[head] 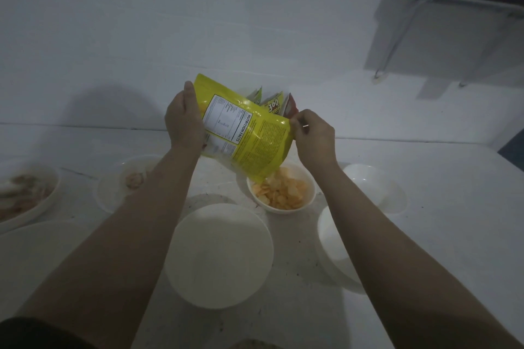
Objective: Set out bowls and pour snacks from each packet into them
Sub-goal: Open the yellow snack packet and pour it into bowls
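Pinching the yellow packet (243, 133) in both hands, left (184, 119) and right (313, 136), I fill a bowl (307, 201) with chips; several bowls and packets (279, 103) remain.

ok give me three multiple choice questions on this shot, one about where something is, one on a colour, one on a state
1. Where is the mouth of the yellow packet?
A. over the small bowl of chips
B. over the large empty bowl
C. flat on the table

2. What colour are the chips?
A. green
B. orange-yellow
C. purple

3. How is the packet held?
A. left hand only
B. lying unheld
C. both hands

Answers:
1 A, its lower corner hangs above the small bowl, with chips at the opening.
2 B, the pile in that bowl looks orange-yellow.
3 C, the left hand grips one side and the right hand pinches the other.
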Motion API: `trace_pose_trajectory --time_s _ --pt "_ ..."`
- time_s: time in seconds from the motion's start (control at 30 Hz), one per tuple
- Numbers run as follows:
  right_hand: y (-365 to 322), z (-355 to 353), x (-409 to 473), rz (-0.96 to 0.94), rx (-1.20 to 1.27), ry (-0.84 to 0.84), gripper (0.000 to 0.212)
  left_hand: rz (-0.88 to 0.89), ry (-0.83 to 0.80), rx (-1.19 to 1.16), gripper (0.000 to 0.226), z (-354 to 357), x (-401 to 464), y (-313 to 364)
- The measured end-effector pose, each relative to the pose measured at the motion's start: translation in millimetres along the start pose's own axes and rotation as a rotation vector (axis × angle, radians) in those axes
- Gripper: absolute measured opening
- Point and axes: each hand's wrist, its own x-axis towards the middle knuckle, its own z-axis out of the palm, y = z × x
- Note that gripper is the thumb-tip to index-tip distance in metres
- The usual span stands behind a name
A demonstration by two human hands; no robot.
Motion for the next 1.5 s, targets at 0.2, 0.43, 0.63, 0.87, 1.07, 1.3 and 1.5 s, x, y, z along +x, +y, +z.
trace_pose_trajectory --time_s 0.2,0.43,0.63,0.87,1.07,1.3,1.5 --pt "-1.1 -1.3 4.0 0.022 0.015 0.000 0.015 -0.011 0.002 -0.021 0.049 -1.0 -4.8 1.7" --pt "-11.6 3.6 0.2 -0.004 0.113 0.054 0.013 -0.046 0.053 -0.074 0.049 -9.0 -5.1 5.8" --pt "-25.5 2.4 3.7 -0.083 0.143 0.064 0.018 -0.103 0.108 -0.111 0.049 -19.3 -10.2 17.9" --pt "-27.3 -11.7 6.0 -0.121 0.167 0.077 0.018 -0.108 0.143 -0.187 0.050 -20.0 -26.8 35.0" --pt "-23.0 -22.1 9.2 -0.151 0.234 0.021 0.018 -0.096 0.214 -0.192 0.048 -21.5 -43.3 45.2" --pt "-11.4 -32.4 9.0 -0.181 0.305 -0.026 0.018 -0.119 0.324 -0.160 0.048 -19.2 -66.5 52.1" --pt "10.2 -58.7 12.1 -0.198 0.374 -0.059 0.018 -0.098 0.380 -0.213 0.048 3.7 -99.3 66.5"
